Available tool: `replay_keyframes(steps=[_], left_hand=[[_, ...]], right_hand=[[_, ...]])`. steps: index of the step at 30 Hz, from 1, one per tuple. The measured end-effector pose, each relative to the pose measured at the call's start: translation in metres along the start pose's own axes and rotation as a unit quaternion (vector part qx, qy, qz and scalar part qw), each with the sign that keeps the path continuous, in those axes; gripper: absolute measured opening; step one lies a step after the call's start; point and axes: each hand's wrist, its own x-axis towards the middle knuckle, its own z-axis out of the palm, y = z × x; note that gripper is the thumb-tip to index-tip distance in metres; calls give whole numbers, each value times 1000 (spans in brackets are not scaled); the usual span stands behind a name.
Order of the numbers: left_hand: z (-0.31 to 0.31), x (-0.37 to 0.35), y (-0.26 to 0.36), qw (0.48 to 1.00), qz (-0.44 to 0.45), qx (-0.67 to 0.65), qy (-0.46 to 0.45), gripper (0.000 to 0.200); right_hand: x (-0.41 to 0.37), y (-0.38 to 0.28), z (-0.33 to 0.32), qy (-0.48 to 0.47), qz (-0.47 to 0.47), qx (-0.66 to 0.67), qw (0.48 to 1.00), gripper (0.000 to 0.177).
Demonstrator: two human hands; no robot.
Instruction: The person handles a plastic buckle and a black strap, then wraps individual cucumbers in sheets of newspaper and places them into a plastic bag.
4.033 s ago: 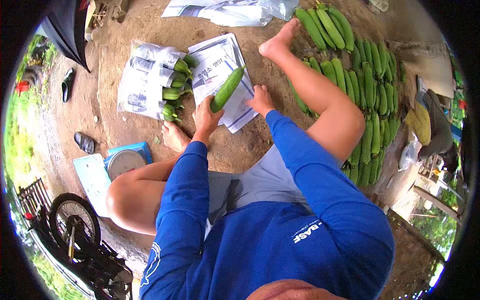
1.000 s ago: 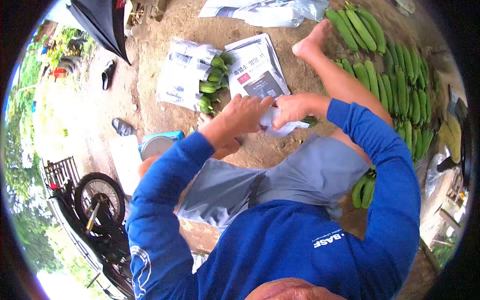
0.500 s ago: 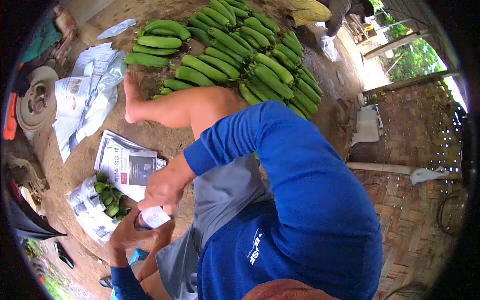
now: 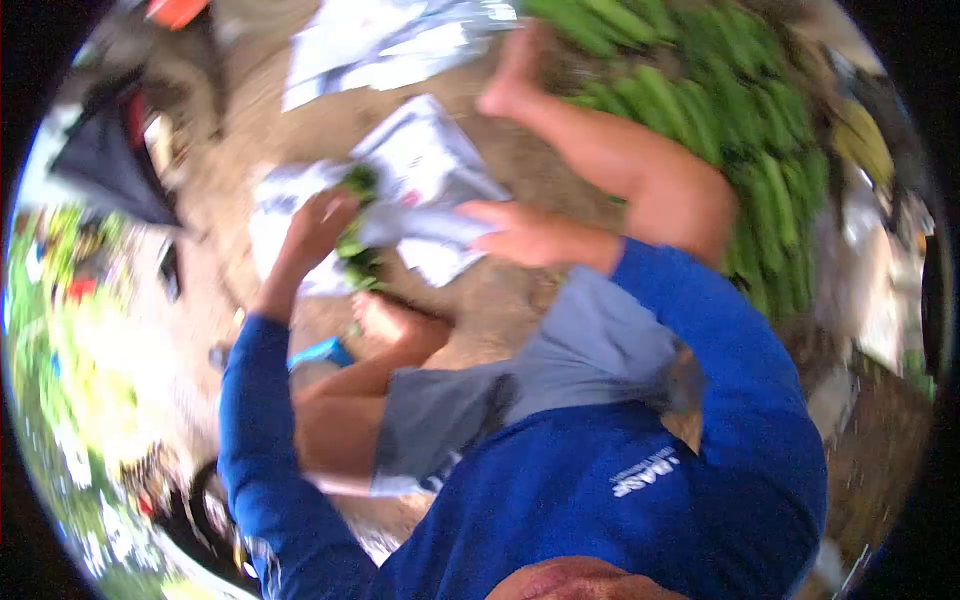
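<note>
My right hand (image 4: 540,236) grips one end of a paper-wrapped long green gourd (image 4: 425,226). Its other end points at the green tips (image 4: 358,262) of several gourds lying together on the ground, partly wrapped in newspaper (image 4: 283,197). Over these wrapped gourds lies my left hand (image 4: 322,222), its fingers smeared by motion. Beneath the held roll, a stack of newspaper sheets (image 4: 425,140) rests on the ground.
Many unwrapped long green gourds (image 4: 745,130) lie in rows beyond my bent leg (image 4: 640,160). More newspaper and plastic sheets (image 4: 390,50) spread at the top. A dark cloth-like thing (image 4: 110,150) stands at left. Something blue (image 4: 322,352) is beside my other leg.
The view has swung to the left. The wrapped gourd, earlier between both hands, is now in my right hand, while my left hand has moved onto the wrapped gourds on the ground.
</note>
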Motion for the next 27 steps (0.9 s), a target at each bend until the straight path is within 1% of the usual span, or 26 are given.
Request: replay_keyframes(steps=[1,2,3,4,5,7,8,9,10,12,13,14,15,16,18,19,20,21,24,25,27], left_hand=[[-5,4,-3,993,-48,92,54,50],[-4,9,-28,990,-72,91,76,55],[3,13,-54,986,-83,98,108,60],[8,17,-71,979,-81,144,123,66],[16,18,-82,976,-90,147,135,69],[22,24,-85,965,-109,167,168,75],[27,29,-90,958,-119,182,186,77],[33,38,-102,953,-147,169,203,76],[32,44,-111,949,-164,168,209,64],[22,60,-134,943,-225,199,144,44],[21,67,-153,947,-205,193,154,38],[22,72,-172,950,-186,188,164,32],[19,69,-175,952,-183,162,185,29],[11,64,-165,952,-179,136,206,25],[9,61,-136,941,-201,37,271,22],[18,65,-149,939,-168,41,297,22],[10,57,-118,943,-183,49,272,22],[17,55,-113,946,-165,50,273,21],[42,60,-128,952,-132,84,263,18],[29,51,-99,951,-134,50,273,17],[18,42,-77,950,-154,65,262,21]], right_hand=[[2,12,-10,42,38,-95,994,59],[1,-18,-16,26,180,-48,982,63],[4,-7,-13,52,168,14,984,64],[8,6,-11,85,161,75,980,65],[16,17,-11,80,145,95,982,64],[30,18,-14,73,111,138,981,62],[41,19,-13,62,111,141,982,62],[51,18,-11,52,111,145,982,62],[60,17,-10,43,111,148,982,63],[92,27,0,55,63,80,993,63],[103,30,5,62,37,48,996,63],[113,34,8,53,35,42,997,63],[122,35,12,45,32,37,998,63],[132,37,16,38,28,32,998,63],[149,46,23,41,-5,-19,999,63],[158,47,26,42,-17,-49,998,62],[167,50,31,43,-29,-78,996,62],[180,59,38,56,-65,-64,994,61],[216,53,61,79,-78,-78,991,60],[235,61,69,78,-115,-57,989,60],[264,51,87,110,-132,-118,978,59]])
